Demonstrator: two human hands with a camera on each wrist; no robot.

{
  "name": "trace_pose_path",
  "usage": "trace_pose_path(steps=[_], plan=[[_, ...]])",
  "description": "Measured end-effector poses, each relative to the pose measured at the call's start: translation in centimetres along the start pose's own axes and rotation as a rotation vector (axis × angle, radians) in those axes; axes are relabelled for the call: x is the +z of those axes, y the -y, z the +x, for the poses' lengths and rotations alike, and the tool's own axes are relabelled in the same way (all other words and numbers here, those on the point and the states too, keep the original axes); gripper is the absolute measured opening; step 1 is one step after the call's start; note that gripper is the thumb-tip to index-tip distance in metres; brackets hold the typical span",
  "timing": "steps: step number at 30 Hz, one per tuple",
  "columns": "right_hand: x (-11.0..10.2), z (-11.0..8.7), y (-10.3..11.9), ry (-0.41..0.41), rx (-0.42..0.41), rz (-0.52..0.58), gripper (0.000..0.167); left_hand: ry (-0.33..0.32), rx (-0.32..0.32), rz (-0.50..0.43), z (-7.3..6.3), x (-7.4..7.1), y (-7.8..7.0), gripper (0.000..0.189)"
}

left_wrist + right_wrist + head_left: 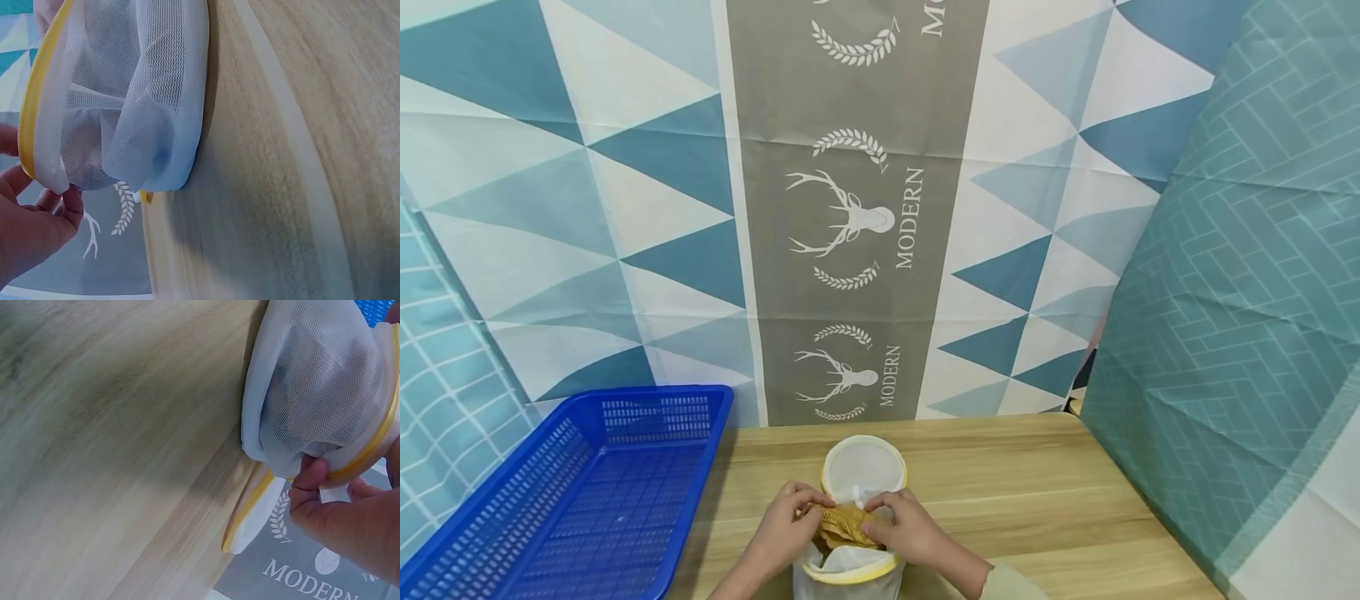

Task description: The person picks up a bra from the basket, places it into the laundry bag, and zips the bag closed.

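Observation:
A white mesh laundry bag with yellow trim stands on the table, its round lid folded back behind the opening. A mustard-yellow garment with a patterned edge sits bunched in the mouth. My left hand pinches its left side between thumb and fingers; my right hand pinches its right side. In the left wrist view, fingertips lie against the bag's yellow rim. The right wrist view shows a fingertip on the mesh just below the rim, with a dark bulk showing through.
A blue plastic basket stands at the left. The wood-grain table reaches back to a hanging cloth with deer prints and triangles. A teal curtain hangs along the right edge.

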State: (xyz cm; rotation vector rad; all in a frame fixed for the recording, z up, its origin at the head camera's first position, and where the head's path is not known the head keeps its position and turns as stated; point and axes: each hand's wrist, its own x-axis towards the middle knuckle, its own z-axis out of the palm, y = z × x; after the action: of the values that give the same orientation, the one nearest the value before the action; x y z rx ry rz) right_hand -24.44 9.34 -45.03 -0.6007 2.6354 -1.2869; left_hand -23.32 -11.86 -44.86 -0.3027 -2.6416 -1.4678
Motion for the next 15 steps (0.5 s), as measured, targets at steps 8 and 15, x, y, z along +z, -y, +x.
trace_pose_path(steps=[8, 15], plan=[[0.29, -0.15, -0.04, -0.007, 0.029, -0.019, 0.031, 0.041, 0.024, 0.074, 0.02, -0.04, 0.09, 0.025], [-0.62, -0.04, 0.04, 0.06, -0.011, -0.069, 0.02, 0.05, 0.077, 0.175, -0.18, -0.17, -0.16, 0.027]])
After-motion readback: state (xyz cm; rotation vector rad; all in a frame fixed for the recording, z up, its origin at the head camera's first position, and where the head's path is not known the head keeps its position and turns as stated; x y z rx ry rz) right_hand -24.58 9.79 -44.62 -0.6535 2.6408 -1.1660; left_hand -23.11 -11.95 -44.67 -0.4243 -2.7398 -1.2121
